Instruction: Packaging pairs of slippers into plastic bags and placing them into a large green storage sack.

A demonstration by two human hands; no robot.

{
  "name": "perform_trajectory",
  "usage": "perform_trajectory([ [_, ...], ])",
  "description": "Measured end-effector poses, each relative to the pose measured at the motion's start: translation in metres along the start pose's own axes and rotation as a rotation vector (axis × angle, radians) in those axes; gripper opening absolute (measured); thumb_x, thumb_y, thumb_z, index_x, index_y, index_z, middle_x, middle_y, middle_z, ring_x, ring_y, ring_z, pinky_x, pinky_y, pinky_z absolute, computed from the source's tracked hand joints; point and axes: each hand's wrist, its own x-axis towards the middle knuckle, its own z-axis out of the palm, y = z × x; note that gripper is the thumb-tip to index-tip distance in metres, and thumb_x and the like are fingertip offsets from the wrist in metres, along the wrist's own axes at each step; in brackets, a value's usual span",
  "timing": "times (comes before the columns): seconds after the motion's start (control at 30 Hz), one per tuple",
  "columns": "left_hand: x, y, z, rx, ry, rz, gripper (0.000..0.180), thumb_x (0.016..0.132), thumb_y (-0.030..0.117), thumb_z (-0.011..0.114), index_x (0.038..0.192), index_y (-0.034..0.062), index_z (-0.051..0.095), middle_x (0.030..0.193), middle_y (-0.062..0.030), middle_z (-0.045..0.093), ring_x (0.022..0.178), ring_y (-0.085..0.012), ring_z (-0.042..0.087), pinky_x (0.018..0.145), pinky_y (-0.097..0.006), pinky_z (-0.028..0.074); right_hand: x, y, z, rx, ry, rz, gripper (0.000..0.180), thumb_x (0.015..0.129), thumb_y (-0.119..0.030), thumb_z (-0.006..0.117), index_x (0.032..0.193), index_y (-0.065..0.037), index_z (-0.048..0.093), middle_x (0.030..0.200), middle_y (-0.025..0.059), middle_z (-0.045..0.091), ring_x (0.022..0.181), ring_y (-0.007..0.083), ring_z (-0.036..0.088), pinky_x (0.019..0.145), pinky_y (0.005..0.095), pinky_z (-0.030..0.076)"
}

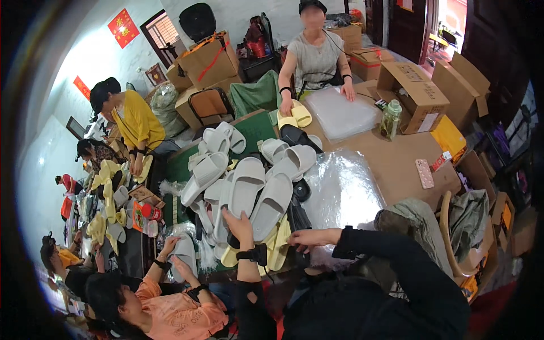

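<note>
Before me lies a heap of grey slippers (273,207) with several pale yellow slippers (279,243) under its near edge. At the heap's near side, my left hand (240,229) is closed on the heel end of a grey slipper (247,182). My right hand (309,239) hovers by the yellow slippers, its fingers bent and pressed together; whatever they hold, if anything, I cannot make out. Black slippers (298,220) lie between the grey heap and a stack of clear plastic bags (345,192).
Across the table a person's hand (288,106) touches yellow slippers; more plastic bags (343,113) lie there. A bottle (390,120), an opened carton (412,96) and a phone (424,173) stand or lie right. At left, a co-worker in orange (181,306) handles a grey slipper. A chair (453,238) stands right.
</note>
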Motion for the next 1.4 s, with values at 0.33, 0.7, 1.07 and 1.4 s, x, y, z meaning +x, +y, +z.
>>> perform_trajectory([
  [0.33,-0.02,-0.007,-0.019,-0.559,-0.529,-0.604,0.045,0.08,0.009,0.052,0.121,0.0085,0.033,0.1,-0.0141,0.051,0.089,-0.0265,0.058,0.066,-0.036,0.052,0.053,0.012,0.003,0.423,0.055,-0.09,0.053,0.09,-0.052,0.045,0.127,-0.014,0.042,0.128,0.0023,0.046,0.103,0.0169,0.051,0.088,0.0329,0.04],
  [0.7,-0.103,0.051,-0.025,-1.263,-0.801,-0.706,0.052,0.083,0.003,0.041,0.131,0.0136,0.026,0.121,-0.0152,0.046,0.108,-0.0311,0.051,0.083,-0.047,0.048,-0.032,0.02,-0.011,0.859,0.035,-0.63,0.042,0.094,-0.028,0.05,0.128,-0.006,0.04,0.119,0.0051,0.053,0.103,0.0121,0.053,0.085,0.0291,0.047],
  [1.07,-0.193,0.018,0.092,-0.854,-1.561,-1.16,0.037,0.096,0.015,0.039,0.125,-0.0072,0.034,0.125,-0.0225,0.043,0.12,-0.0305,0.042,0.105,-0.033,0.034,-0.094,0.176,-0.104,0.927,0.621,-0.42,0.057,0.086,-0.015,0.062,0.133,-0.004,0.033,0.118,0.0098,0.054,0.105,0.0234,0.055,0.088,0.0378,0.047],
  [1.4,-0.226,-0.044,0.115,0.142,-1.516,0.721,0.054,0.076,0.011,0.056,0.129,0.0188,0.048,0.142,-0.0272,0.022,0.132,-0.0412,0.023,0.106,-0.043,0.025,-0.089,0.159,-0.084,-0.485,1.231,-0.007,0.034,0.076,-0.026,0.059,0.108,-0.016,0.061,0.121,0.0305,0.045,0.113,0.046,0.044,0.095,0.0484,0.038],
])
